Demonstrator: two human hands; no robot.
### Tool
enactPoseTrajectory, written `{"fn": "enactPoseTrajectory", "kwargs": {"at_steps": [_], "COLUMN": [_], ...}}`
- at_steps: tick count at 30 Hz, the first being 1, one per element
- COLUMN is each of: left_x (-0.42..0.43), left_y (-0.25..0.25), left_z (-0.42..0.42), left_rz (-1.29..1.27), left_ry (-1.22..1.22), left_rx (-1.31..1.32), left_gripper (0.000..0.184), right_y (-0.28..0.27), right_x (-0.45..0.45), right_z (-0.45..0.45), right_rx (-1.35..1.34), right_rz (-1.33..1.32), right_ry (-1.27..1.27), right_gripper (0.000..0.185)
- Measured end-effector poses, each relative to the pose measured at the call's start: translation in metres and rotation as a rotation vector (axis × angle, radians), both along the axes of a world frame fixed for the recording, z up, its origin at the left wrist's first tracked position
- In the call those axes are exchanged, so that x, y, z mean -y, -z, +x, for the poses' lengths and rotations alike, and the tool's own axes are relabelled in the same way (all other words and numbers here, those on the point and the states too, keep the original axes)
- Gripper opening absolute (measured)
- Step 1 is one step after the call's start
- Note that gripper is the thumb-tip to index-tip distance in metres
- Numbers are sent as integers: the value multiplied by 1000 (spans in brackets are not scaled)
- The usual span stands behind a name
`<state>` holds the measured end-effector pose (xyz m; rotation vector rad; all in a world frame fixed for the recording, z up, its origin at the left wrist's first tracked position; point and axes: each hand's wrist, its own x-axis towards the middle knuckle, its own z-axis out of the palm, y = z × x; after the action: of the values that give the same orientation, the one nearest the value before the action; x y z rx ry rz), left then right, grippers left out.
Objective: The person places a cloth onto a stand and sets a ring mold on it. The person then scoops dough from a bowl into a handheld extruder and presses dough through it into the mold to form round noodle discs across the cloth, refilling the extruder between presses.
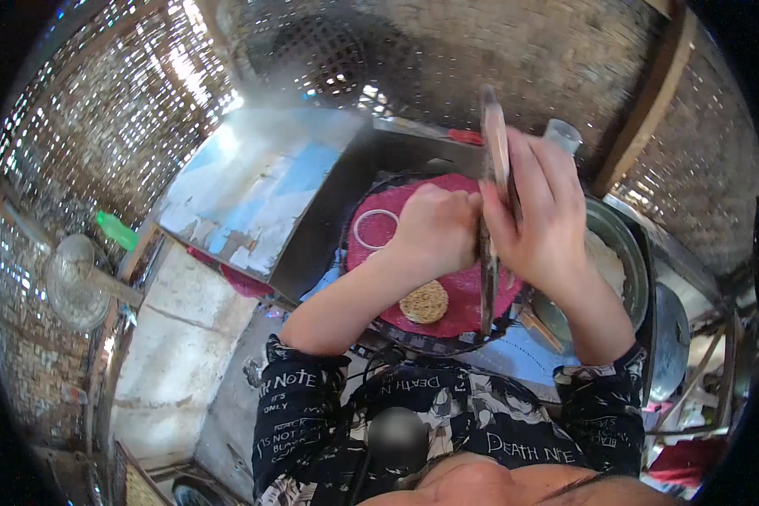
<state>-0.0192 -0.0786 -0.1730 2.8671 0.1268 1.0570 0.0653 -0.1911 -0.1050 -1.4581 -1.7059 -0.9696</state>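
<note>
My right hand holds up a thin, flat dark piece, perhaps a board, seen almost edge-on. Its fingers lie along the right face, with the thumb lower down. Against the opposite face is my left hand, closed in a fist; whatever it may grip is hidden. Under both hands a pink cloth covers a round, dark-rimmed surface. On the cloth lie a thin white ring and a round, flat yellowish cake with a grainy surface, below my left wrist.
At the right stands a large round pan containing a pale mass. A wooden stick lies near it. A clear glass and a red handle are behind my hands. A large box stands left, beside woven walls.
</note>
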Motion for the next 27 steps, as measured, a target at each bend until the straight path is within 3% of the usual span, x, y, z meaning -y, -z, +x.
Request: {"fn": "enactPoseTrajectory", "kwargs": {"at_steps": [4, 5, 8, 9, 10, 12, 13, 14, 16, 18, 19, 21, 23, 24, 25, 27], "left_x": [43, 62, 88, 89, 86, 69, 61, 62, 93, 109, 122, 147, 155, 153, 148, 134], "left_y": [8, -11, -16, -15, -14, -1, 10, 30, 39, 61, 59, 54, 42, 41, 41, 41], "left_z": [38, 36, 50, 53, 58, 78, 86, 97, 111, 140, 148, 165, 171, 166, 166, 164], "left_rz": [-39, -4, 87, 78, 71, -279, -377, -640, -1486, -1498, -1509, -1481, -1329, -1375, -1352, -1329], "left_ry": [315, 282, 291, 277, 258, 253, 461, 626, 799, 1027, 1100, 1247, 1239, 1140, 1107, 1041], "left_rx": [-238, -317, -367, -350, -331, -332, -304, -322, -475, -346, -168, 187, 465, 450, 456, 423], "left_gripper": [17, 17, 19, 19, 20, 29, 34, 27, 28, 37, 36, 35, 26, 31, 30, 28], "right_y": [-5, -5, -13, -8, -8, -3, 4, 14, 41, 64, 83, 126, 139, 164, 182, 233], "right_x": [87, 108, 163, 184, 210, 255, 270, 281, 283, 269, 261, 249, 233, 231, 236, 247], "right_z": [12, 23, 54, 73, 94, 132, 143, 151, 164, 157, 160, 165, 161, 175, 190, 240], "right_rx": [-40, -104, -690, -853, -907, -929, -974, -1012, -979, -1204, -1294, -1457, -1659, -1606, -1464, -630], "right_rz": [-265, -369, -466, -382, -295, 55, 246, 438, 787, 1107, 1106, 878, 706, 542, 221, -541], "right_ry": [-247, -205, 7, -69, 29, 219, 153, 82, -125, -231, -363, -482, -682, -669, -374, 468], "right_gripper": [44, 42, 42, 41, 41, 35, 33, 31, 26, 22, 21, 17, 19, 26, 37, 45]}}
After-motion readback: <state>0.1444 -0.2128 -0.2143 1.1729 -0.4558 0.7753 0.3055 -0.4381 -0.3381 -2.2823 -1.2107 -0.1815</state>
